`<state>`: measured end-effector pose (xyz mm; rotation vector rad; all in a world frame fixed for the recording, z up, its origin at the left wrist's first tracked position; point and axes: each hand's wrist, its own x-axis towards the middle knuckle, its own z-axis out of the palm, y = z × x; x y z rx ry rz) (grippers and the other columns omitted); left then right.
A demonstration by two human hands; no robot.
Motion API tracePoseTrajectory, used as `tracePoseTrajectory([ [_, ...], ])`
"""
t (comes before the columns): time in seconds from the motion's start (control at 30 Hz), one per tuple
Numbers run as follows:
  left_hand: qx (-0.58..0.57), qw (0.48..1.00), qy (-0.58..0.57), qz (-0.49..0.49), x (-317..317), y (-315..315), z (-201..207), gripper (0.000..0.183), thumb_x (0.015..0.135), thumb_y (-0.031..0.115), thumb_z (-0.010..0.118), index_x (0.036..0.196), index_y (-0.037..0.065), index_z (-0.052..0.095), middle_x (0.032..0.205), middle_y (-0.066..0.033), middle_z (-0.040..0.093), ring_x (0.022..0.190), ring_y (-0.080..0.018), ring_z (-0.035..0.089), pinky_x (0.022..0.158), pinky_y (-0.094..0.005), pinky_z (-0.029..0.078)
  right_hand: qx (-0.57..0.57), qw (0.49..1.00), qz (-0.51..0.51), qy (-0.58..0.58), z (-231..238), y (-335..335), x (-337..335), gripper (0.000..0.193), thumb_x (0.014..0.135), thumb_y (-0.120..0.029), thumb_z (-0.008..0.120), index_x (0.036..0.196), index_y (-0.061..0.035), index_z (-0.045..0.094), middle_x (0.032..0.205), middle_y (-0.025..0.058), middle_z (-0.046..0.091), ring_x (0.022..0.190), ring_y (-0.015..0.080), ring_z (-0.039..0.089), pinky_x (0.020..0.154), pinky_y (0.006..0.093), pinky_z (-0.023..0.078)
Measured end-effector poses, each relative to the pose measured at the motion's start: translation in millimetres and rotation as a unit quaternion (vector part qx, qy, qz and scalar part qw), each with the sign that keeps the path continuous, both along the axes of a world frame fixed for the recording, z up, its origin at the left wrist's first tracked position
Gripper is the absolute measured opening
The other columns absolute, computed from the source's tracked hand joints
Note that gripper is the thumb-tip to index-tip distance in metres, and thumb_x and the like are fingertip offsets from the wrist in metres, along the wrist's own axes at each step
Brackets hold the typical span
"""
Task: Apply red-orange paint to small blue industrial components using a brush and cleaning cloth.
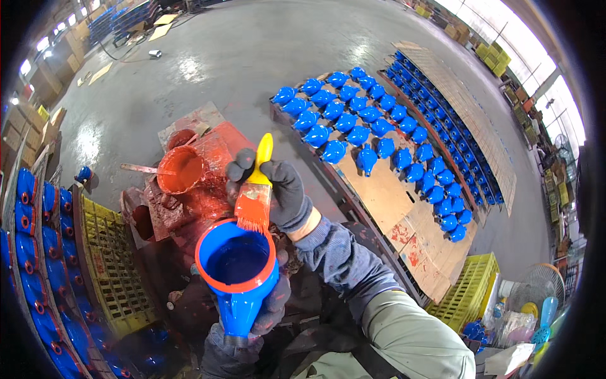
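Note:
My left hand [273, 309], in a dark paint-stained glove, is wrapped round a blue funnel-shaped part [240, 306]. Its wide mouth faces up, its narrow end points toward me, and red paint covers the rim. In my gloved right hand [285, 192] is a paintbrush [254, 205] with a yellow handle, pinched near its base. The red-loaded bristles point down and meet the far right of the rim, or hover just over it. Beyond the part stands a bucket [162, 182] of red paint, a stick [139, 168] lying across its edge.
Red-splashed boards surround the bucket. At the right, a cardboard-covered rack [366, 196] bears rows of blue parts [358, 135], with another loaded rack beyond. More blue parts [28, 249] and a yellow crate [113, 259] stand close at left. A second yellow crate [464, 287] and a fan [536, 284] are lower right.

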<state>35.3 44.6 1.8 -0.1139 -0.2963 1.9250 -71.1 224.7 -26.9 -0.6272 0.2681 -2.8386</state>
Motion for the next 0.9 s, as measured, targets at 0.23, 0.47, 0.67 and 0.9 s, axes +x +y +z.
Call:
tracePoseTrajectory([
  [0.23, -0.063, 0.994, -0.07, -0.048, 19.9, -2.9, 4.3, 0.066, 0.094, 0.048, 0.053, 0.139, 0.002, 0.04, 0.093, -0.0248, 0.057, 0.054, -0.0289, 0.059, 0.041, -0.0356, 0.051, -0.039, 0.999, 0.012, -0.002, 1.3, -14.3, 4.5, 0.03, 0.087, -0.023, 0.062, 0.113, -0.008, 0.055, 0.108, 0.0112, 0.058, 0.1, 0.0292, 0.061, 0.091, 0.0416, 0.052],
  [0.47, -0.354, 0.848, 0.233, 0.318, -27.4, -12.5, -21.1, 0.072, 0.087, 0.048, 0.067, 0.137, 0.002, 0.044, 0.122, -0.019, 0.058, 0.098, -0.0292, 0.062, 0.081, -0.043, 0.054, 0.22, 0.902, -0.369, 0.04, 5.1, -4.4, 6.6, 0.036, 0.095, -0.033, 0.06, 0.123, -0.0106, 0.054, 0.11, 0.0096, 0.061, 0.099, 0.0232, 0.061, 0.081, 0.0373, 0.054],
  [0.67, -0.695, 0.306, 0.528, 0.38, -52.7, -25.2, -29.8, 0.076, 0.076, 0.039, 0.082, 0.132, 0.001, 0.048, 0.121, -0.0184, 0.058, 0.105, -0.0315, 0.062, 0.085, -0.0433, 0.052, 0.492, 0.782, -0.378, -0.052, 37.6, -4.0, 31.8, 0.033, 0.104, -0.029, 0.048, 0.112, -0.0005, 0.064, 0.11, 0.0083, 0.067, 0.089, 0.0148, 0.065, 0.076, 0.0295, 0.054],
  [0.9, -0.725, 0.02, 0.621, 0.298, -47.2, -13.3, -23.3, 0.088, 0.066, 0.038, 0.086, 0.138, 0.006, 0.047, 0.12, -0.0188, 0.059, 0.104, -0.0361, 0.061, 0.084, -0.0428, 0.053, 0.564, 0.67, -0.483, -0.011, 24.0, -24.6, 27.1, 0.011, 0.09, -0.005, 0.065, 0.1, 0.0001, 0.066, 0.094, 0.0093, 0.069, 0.08, 0.0154, 0.066, 0.068, 0.0272, 0.052],
])
